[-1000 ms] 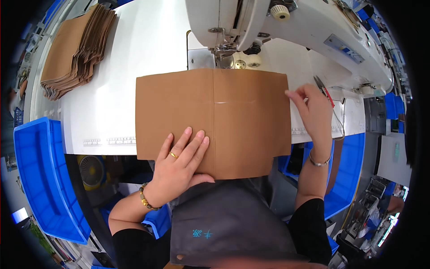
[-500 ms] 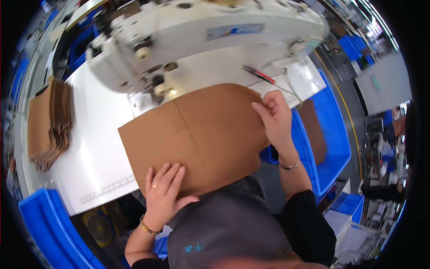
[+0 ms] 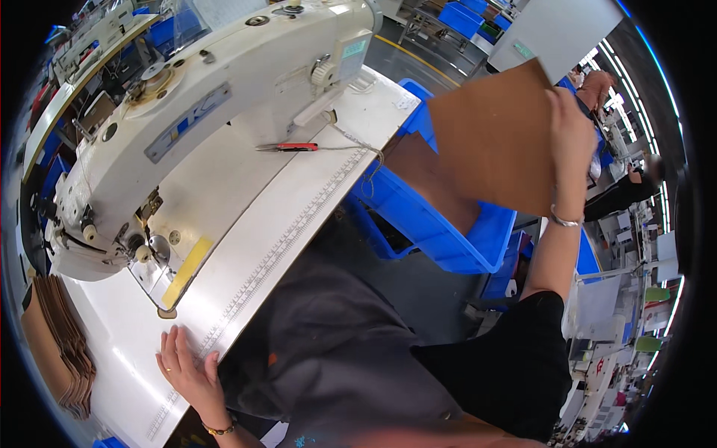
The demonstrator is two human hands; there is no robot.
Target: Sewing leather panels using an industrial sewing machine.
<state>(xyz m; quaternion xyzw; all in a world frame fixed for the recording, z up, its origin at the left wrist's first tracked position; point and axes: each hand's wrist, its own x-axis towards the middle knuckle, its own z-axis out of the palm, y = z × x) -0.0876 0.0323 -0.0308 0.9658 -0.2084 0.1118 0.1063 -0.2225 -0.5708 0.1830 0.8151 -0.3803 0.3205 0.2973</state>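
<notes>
My right hand is closed on the edge of a brown fabric panel, raised over the blue bin to the right of the table. More brown material lies inside that bin. On the near edge of the white table, beside the printed ruler, my left hand rests with its fingers stretched out and holds nothing. The needle area of a white sewing machine is just beyond it, with a yellow strip on the bed.
A stack of brown panels stands at the table's left end. Thread snips with red handles lie under the machine arm on the white table. Other people are at work at the far right.
The brown panel has gone from the table to above the right-hand bin in my right hand. My left hand has let go of it and stays at the table edge. The view has turned right.
</notes>
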